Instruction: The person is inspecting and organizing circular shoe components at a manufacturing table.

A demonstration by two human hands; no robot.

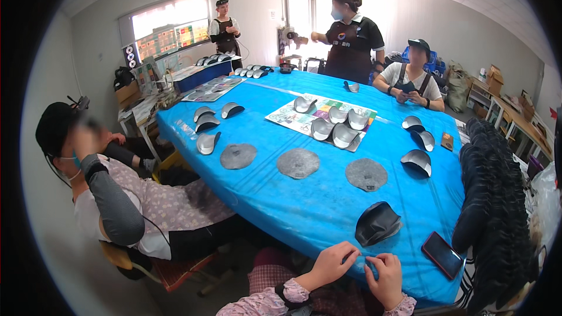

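Observation:
My left hand [331,264] and my right hand [386,279] are close together over the near edge of the table, fingertips bent in a pinch and almost meeting. Whatever they pinch, if anything, is too small to make out. Just beyond them lies a black, curved, leather-like piece [376,222] with a grey edge showing at its right; neither hand touches it. A dark phone [443,255] with a reddish case rests to the right of my right hand.
Blue sheeting covers the table [263,199]. Round grey pads [298,163] and curved silver-and-black pieces [416,162] lie across it, some on a printed board [287,118]. Tall stacked black pieces [492,216] line the right edge. A person [129,199] sits at left; others are farther back.

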